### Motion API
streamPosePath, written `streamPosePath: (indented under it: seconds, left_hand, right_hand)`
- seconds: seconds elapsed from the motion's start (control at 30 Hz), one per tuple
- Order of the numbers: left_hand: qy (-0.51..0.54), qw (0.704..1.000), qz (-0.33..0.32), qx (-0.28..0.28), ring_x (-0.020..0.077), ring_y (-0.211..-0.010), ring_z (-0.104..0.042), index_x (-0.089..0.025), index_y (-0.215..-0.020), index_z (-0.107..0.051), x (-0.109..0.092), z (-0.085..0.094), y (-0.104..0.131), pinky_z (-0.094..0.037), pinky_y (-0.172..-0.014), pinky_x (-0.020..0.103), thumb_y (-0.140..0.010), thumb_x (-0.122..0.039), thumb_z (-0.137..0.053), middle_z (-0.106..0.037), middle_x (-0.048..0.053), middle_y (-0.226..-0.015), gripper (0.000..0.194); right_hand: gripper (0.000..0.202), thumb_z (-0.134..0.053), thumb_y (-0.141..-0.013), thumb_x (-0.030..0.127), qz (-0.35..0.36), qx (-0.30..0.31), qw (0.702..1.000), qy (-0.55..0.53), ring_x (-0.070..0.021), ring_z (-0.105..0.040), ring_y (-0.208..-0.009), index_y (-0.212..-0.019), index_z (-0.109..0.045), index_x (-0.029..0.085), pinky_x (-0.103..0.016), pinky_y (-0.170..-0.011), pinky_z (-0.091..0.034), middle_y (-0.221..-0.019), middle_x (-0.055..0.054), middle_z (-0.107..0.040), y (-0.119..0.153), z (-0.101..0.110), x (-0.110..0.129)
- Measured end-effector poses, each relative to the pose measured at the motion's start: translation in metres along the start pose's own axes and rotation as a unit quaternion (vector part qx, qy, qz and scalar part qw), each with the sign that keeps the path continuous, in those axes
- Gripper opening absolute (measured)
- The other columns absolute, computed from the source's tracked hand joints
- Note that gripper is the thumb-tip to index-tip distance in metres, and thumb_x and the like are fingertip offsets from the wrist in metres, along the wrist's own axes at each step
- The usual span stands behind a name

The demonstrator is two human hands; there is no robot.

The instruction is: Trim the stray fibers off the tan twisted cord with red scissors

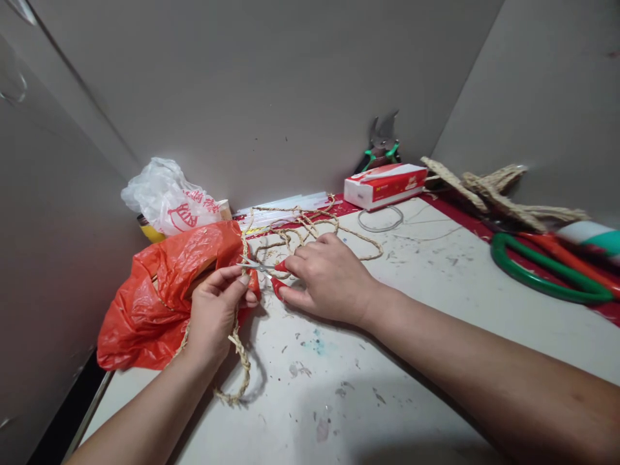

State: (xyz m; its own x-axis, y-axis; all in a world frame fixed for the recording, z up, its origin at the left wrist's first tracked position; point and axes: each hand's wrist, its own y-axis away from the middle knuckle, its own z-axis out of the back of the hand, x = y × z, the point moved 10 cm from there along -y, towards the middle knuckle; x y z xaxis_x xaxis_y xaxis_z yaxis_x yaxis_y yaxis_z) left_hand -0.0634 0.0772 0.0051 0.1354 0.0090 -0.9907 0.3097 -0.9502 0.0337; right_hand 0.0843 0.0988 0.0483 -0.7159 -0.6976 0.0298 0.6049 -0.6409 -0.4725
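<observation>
My left hand [217, 307] pinches a braided straw cord [241, 361] between thumb and fingers, beside an orange plastic bag [145, 303]. A loop of the cord hangs below that hand onto the table. My right hand [327, 278] is closed around the red handles of small scissors [261, 267]. The blades are spread and lie at the cord just above my left fingertips; whether they touch it I cannot tell. More of the cord lies in loose loops on the table behind my hands.
On the white table [368, 387] are scattered scraps. Behind stand a white plastic bag [179, 200], thin white sticks [290, 205], a red-and-white box [385, 185], pruning shears [382, 142] and a wire coil [380, 219]. Straw braids [504, 194] and large green-handled scissors [542, 274] lie right.
</observation>
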Motion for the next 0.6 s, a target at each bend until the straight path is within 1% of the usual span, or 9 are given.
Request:
streamPosePath:
  seconds: [0.07, 0.13, 0.23, 0.3, 0.4, 0.53, 0.6]
  left_hand:
    - [-0.032, 0.999, -0.028, -0.01, 0.0089, -0.049, -0.057, -0.013, -0.087, -0.064, -0.005, 0.002, 0.001, -0.048, -0.054, 0.021, -0.066, -0.022, -0.076, -0.065, 0.0, -0.06, 0.026]
    - [-0.068, 0.996, -0.053, -0.01, 0.0091, -0.05, -0.057, -0.013, -0.088, -0.065, -0.009, 0.002, 0.002, -0.047, -0.053, 0.02, -0.067, -0.024, -0.075, -0.065, 0.0, -0.058, 0.026]
    - [-0.108, 0.992, -0.068, -0.009, 0.0093, -0.051, -0.057, -0.012, -0.089, -0.067, -0.012, 0.003, 0.002, -0.045, -0.054, 0.019, -0.07, -0.027, -0.073, -0.065, 0.001, -0.056, 0.025]
    - [-0.113, 0.991, -0.073, -0.014, 0.0094, -0.05, -0.057, -0.013, -0.089, -0.067, -0.013, 0.005, 0.002, -0.045, -0.054, 0.019, -0.07, -0.029, -0.073, -0.065, 0.001, -0.055, 0.025]
    - [-0.097, 0.992, -0.08, -0.016, 0.0092, -0.05, -0.056, -0.013, -0.088, -0.067, -0.014, 0.006, 0.0, -0.045, -0.054, 0.02, -0.069, -0.029, -0.074, -0.064, 0.0, -0.056, 0.026]
    - [-0.057, 0.996, -0.067, -0.017, 0.0085, -0.049, -0.056, -0.014, -0.084, -0.065, -0.011, 0.006, -0.002, -0.046, -0.054, 0.021, -0.066, -0.026, -0.075, -0.064, -0.001, -0.062, 0.024]
    - [-0.046, 0.997, -0.058, -0.016, 0.0086, -0.05, -0.057, -0.014, -0.083, -0.065, -0.011, 0.004, -0.002, -0.047, -0.055, 0.021, -0.066, -0.024, -0.075, -0.065, -0.001, -0.063, 0.023]
  right_hand:
    - [0.035, -0.05, -0.081, 0.048, -0.002, 0.003, 1.0, 0.019, -0.021, -0.055, -0.074, -0.081, -0.067, 0.017, -0.036, -0.075, -0.024, -0.074, -0.007, -0.067, 0.0, 0.001, 0.003]
    - [0.034, -0.049, -0.084, 0.046, -0.001, 0.016, 0.999, 0.029, -0.0212, -0.056, -0.073, -0.079, -0.067, 0.017, -0.037, -0.076, -0.023, -0.074, -0.008, -0.068, -0.001, 0.0, 0.005]
    - [0.031, -0.047, -0.087, 0.039, -0.008, 0.055, 0.998, 0.026, -0.0196, -0.057, -0.069, -0.075, -0.066, 0.018, -0.036, -0.075, -0.024, -0.07, -0.006, -0.069, -0.002, -0.005, 0.005]
    - [0.031, -0.047, -0.088, 0.037, -0.026, 0.065, 0.997, 0.019, -0.0184, -0.056, -0.066, -0.073, -0.066, 0.017, -0.035, -0.074, -0.025, -0.07, -0.006, -0.069, -0.002, -0.007, 0.001]
    - [0.032, -0.047, -0.088, 0.038, -0.029, 0.043, 0.999, -0.002, -0.0176, -0.056, -0.066, -0.074, -0.066, 0.017, -0.034, -0.072, -0.025, -0.07, -0.006, -0.069, -0.002, -0.004, -0.002]
    - [0.033, -0.05, -0.083, 0.045, 0.013, 0.019, 1.0, -0.01, -0.02, -0.056, -0.073, -0.083, -0.068, 0.018, -0.035, -0.074, -0.024, -0.074, -0.006, -0.068, 0.0, -0.002, 0.006]
    - [0.036, -0.05, -0.081, 0.048, 0.019, 0.014, 1.0, 0.003, -0.0218, -0.056, -0.076, -0.087, -0.068, 0.017, -0.037, -0.076, -0.023, -0.076, -0.008, -0.068, 0.002, -0.002, 0.009]
